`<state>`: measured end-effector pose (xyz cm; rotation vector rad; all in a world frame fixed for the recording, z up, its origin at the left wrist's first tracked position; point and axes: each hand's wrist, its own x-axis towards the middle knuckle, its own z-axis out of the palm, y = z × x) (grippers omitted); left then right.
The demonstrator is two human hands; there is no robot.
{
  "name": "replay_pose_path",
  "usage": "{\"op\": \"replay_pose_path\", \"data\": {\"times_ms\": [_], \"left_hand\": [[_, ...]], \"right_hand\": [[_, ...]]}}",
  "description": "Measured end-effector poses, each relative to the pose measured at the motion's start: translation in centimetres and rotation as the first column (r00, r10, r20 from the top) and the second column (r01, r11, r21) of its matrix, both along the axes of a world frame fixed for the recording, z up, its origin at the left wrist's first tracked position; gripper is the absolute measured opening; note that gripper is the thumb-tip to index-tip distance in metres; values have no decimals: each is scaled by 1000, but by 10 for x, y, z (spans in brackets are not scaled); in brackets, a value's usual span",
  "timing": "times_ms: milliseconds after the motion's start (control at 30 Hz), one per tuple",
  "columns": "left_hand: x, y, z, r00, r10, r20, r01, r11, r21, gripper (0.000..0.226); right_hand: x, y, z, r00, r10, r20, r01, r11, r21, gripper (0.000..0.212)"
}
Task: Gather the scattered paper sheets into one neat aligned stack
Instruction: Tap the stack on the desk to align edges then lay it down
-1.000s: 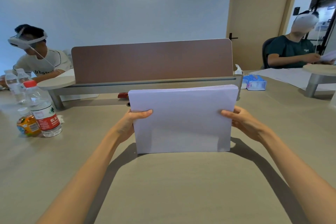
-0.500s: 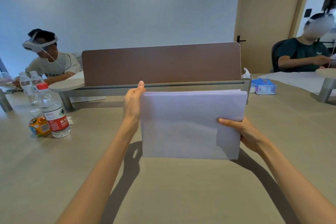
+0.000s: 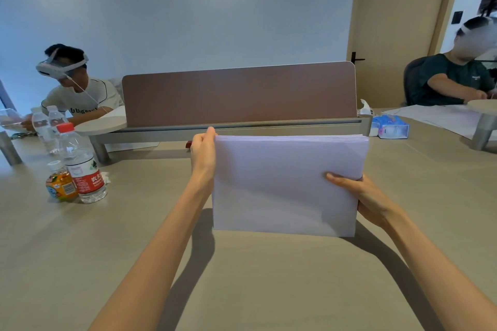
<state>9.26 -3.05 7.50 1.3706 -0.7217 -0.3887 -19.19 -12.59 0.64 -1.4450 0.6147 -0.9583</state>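
A thick stack of white paper sheets stands upright on its long lower edge on the beige table, facing me. My right hand grips its right side, thumb on the front face and fingers behind. My left hand lies flat against the stack's left edge, fingers straight and pointing up to the top corner. The sheet edges look level along the top, with a slight fan at the upper right corner.
A brown desk divider on a metal rail stands just behind the stack. Water bottles and a small juice bottle sit at left. A blue tissue pack and loose sheets lie at right. Two persons sit at the far corners.
My left hand let go of the stack's left side and rose flat against its left edge. My right hand slid lower on the right side. The view shifted slightly left.
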Motion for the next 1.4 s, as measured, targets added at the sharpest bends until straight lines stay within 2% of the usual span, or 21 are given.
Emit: {"op": "replay_pose_path", "data": {"times_ms": [133,200,333,400,467,567,633,733,833,867,933,967,1033,1133,1233,1400], "left_hand": [[0,1,-1,1000,8,21,-9,1000,1,35],[6,3,-1,1000,-1,16,1,1000,-3,37],[11,8,-3,982,-170,-78,175,983,55,53],[7,10,-3,983,-157,-92,164,984,63,57],[6,8,-4,987,-124,-99,129,991,46,47],[-2,6,0,989,-108,-97,110,994,21,25],[-3,6,0,989,-109,-98,112,993,30,24],[4,6,1,993,-100,-59,104,993,53,28],[12,9,9,987,-71,145,70,997,17,38],[15,11,13,972,-92,218,95,995,-5,41],[24,16,22,910,-210,357,214,976,28,55],[28,19,27,857,-272,437,253,962,101,61],[32,23,37,748,-362,555,257,931,260,60],[24,26,50,685,-526,504,415,851,323,44],[11,30,52,590,-687,424,555,727,405,40],[-3,32,30,621,-734,276,627,676,386,40]], "right_hand": [[-2,4,1,1000,7,-12,-7,1000,11,54],[-3,5,3,1000,14,-16,-14,1000,17,62],[-2,7,5,1000,13,-18,-13,1000,14,60],[-1,8,5,1000,-4,-25,4,1000,3,75],[0,9,5,999,-16,-29,16,1000,-6,89],[0,9,4,999,-41,-23,41,999,0,90],[1,10,5,998,-66,-22,66,998,-5,91],[3,13,15,995,-95,-40,93,994,-55,80],[3,13,42,990,-114,-85,103,987,-125,39],[2,12,54,985,-121,-120,100,981,-167,31],[0,12,82,972,-129,-199,71,959,-275,23],[0,13,96,963,-135,-235,52,943,-329,21],[0,17,124,941,-151,-303,6,903,-430,19],[6,25,158,899,-167,-404,-89,835,-543,14],[15,36,182,848,-190,-495,-175,781,-600,15],[32,52,198,794,-223,-565,-261,715,-649,11]]}}
